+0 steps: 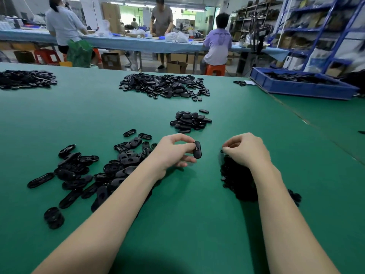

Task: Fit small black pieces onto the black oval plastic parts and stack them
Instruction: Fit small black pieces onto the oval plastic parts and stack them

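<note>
**A:** Black oval plastic part [197, 149] held upright in the left hand [173, 153], pinched between thumb and fingertips, lifted just above the green table mat [187, 214]. Smooth, rounded ends, small hole near the middle.

**B:** And the right hand [246, 151]?

**A:** Fingers curled tight together, tips pinched at the top edge of the heap of small black pieces [237, 180]. Possibly something tiny between them, but too small and dark to tell. Heap itself mostly hidden under the wrist and forearm, just a dark lumpy mass.

**B:** Rest of the ovals?

**A:** Loose pile of oval parts [94, 173] under and left of the left forearm, some hollow side up showing ribs, some smooth side up. Short round stack [53, 217] near the table's left front. Neater little mound [189, 121] just beyond the hands, looking matte and closed-faced. Bigger glossy heap [164, 86] further back, another heap [25, 79] at far left.

**B:** Any bins?

**A:** Blue plastic crate [300, 89] at far right, shallow, rectangular, filled with more black parts. Past the table, three people [217, 42] at a long bench covered in light blue, red stools, cardboard boxes, blue metal shelving [335, 26].
</note>
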Demonstrator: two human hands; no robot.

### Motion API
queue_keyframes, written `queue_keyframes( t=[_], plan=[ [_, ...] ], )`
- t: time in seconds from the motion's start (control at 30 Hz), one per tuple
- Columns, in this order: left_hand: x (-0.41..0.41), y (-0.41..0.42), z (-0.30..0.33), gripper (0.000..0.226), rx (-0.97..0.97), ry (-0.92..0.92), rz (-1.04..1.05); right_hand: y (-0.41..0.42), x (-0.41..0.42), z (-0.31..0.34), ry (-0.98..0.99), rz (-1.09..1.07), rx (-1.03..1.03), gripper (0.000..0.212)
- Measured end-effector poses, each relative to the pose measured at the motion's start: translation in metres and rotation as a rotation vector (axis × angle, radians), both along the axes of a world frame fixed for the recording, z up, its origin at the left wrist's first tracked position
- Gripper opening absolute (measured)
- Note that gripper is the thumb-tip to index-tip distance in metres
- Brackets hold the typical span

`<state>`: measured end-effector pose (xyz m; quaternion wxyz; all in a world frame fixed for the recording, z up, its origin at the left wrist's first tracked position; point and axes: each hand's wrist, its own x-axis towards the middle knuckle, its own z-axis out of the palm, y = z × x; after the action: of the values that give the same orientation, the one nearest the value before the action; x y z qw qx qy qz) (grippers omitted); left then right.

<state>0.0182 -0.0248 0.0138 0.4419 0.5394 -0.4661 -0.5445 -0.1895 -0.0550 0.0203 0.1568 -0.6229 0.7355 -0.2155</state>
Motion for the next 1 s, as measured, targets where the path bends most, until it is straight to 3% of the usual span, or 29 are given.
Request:
queue_keyframes(
  t=[0.33,0.47,0.53,0.77,1.0],
  plan=[
    [0.004,-0.004,-0.003,0.008,0.024,0.115,0.048,0.000,0.015,-0.006,0.005,-0.070,-0.012,0.014],
    [0.005,-0.004,-0.002,0.008,0.022,0.187,0.075,0.000,0.019,0.002,-0.504,0.100,-0.029,0.004],
    [0.005,-0.003,-0.001,0.009,0.009,0.221,0.101,0.003,0.024,0.005,-0.627,0.187,0.007,0.003],
    [0.005,0.000,0.002,0.002,-0.031,0.237,0.086,0.007,0.038,0.011,-0.622,0.349,0.039,0.001],
    [0.009,-0.002,0.006,0.014,-0.050,0.318,0.032,0.004,0.040,0.012,-0.596,0.292,-0.051,0.006]
  ],
)
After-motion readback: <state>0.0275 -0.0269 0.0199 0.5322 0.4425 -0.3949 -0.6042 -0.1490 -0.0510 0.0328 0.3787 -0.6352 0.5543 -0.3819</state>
